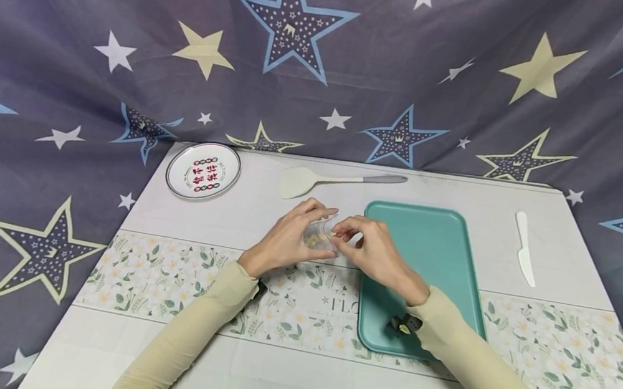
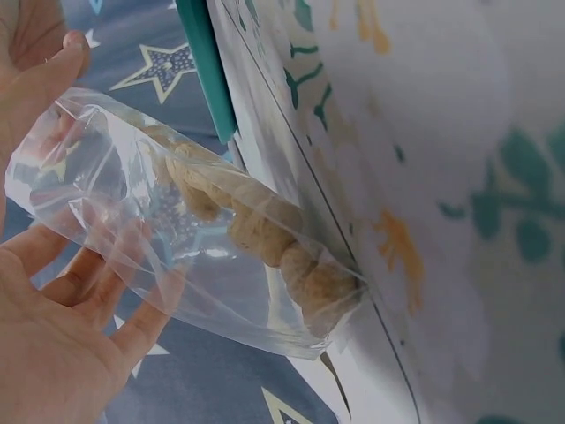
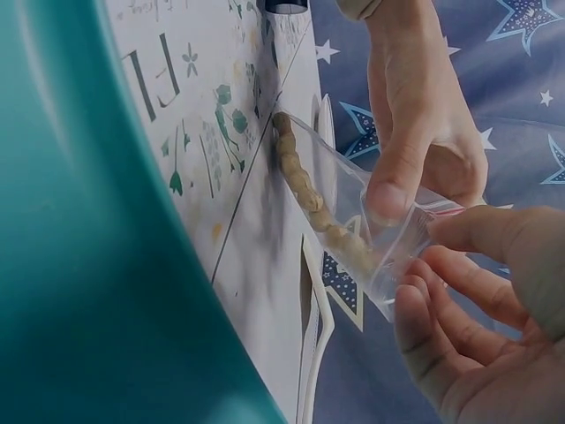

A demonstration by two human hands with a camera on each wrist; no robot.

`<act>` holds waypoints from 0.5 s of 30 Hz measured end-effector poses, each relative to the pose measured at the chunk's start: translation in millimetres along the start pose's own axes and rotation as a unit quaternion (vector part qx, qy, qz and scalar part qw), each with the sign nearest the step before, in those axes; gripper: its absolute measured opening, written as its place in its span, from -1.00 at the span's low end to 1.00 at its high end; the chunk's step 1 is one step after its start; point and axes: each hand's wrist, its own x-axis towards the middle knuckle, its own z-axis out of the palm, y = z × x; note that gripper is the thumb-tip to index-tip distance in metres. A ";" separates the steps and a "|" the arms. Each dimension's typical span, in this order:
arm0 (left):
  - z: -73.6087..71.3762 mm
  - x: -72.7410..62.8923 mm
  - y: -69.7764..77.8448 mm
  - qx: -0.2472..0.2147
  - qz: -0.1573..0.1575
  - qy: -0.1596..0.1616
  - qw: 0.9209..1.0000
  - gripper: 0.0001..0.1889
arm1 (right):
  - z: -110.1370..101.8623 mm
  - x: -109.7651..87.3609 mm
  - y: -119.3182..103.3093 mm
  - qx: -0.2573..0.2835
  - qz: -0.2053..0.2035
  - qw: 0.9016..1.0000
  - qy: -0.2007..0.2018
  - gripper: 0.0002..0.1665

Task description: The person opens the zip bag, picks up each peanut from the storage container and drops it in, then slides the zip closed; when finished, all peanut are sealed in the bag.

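Observation:
A clear plastic zip bag stands over the middle of the table with several tan, lumpy peanuts in shells along its bottom. My left hand holds the bag from the left, thumb on the near side and fingers on the far side. At its top edge, my right hand pinches the plastic near the red zip strip. The bag's lower end is close over the tabletop in the right wrist view.
A teal tray lies under my right forearm. Behind the bag is a cream spatula with a grey handle. There is a round white plate at back left, and a white plastic knife at right. A star-printed cloth hangs behind the table.

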 end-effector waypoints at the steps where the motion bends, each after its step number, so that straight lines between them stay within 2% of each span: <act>1: 0.0 0.0 0.1 -0.001 -0.001 0.000 1.000 -0.13 | -0.4 -0.2 0.1 0.000 -0.001 1.000 0.000 -0.83; 8: -0.3 -0.4 0.6 -0.004 0.000 0.001 1.000 -0.13 | -6.4 -1.9 3.1 0.004 -0.004 1.000 0.023 -0.84; 15: -1.1 -0.9 0.9 -0.001 0.000 0.014 1.000 -0.13 | -12.8 -3.9 8.8 0.012 0.022 0.998 0.057 -0.81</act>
